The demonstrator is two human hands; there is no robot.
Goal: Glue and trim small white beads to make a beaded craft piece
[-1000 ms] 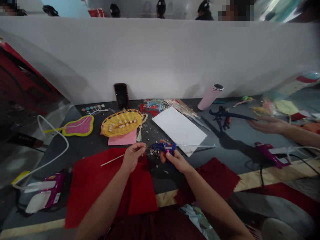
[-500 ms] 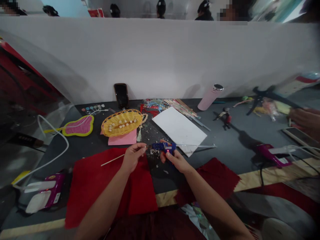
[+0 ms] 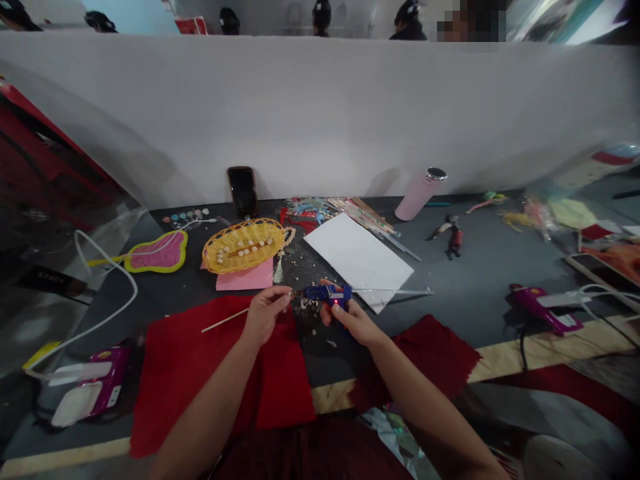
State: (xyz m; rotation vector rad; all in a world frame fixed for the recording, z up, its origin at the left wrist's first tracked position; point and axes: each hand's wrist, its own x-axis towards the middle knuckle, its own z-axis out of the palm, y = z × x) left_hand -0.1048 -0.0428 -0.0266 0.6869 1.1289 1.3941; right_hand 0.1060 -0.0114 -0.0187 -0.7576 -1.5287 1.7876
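Note:
In the middle of the head view, my right hand (image 3: 350,318) is closed around a blue hot glue gun (image 3: 323,293) with a small red light. A clear glue stick (image 3: 395,291) sticks out of its back end, over the white sheet. My left hand (image 3: 267,313) is closed in a pinch on a thin pale stick (image 3: 225,320), whose long end points out to the left. The pinching fingertips are right at the gun's nozzle; what lies between them is too small to make out. Beneath the left hand is a red cloth (image 3: 215,373).
A yellow woven basket (image 3: 245,247) with small pale pieces stands behind my left hand. Around it are a phone (image 3: 243,192), a white sheet (image 3: 357,257), a pink bottle (image 3: 420,195) and pliers (image 3: 453,237). Purple power strips (image 3: 113,380) with cables lie at both sides.
Another person's hand with a dark object has left the right side of the view. My two hands and the glue gun have hardly moved.

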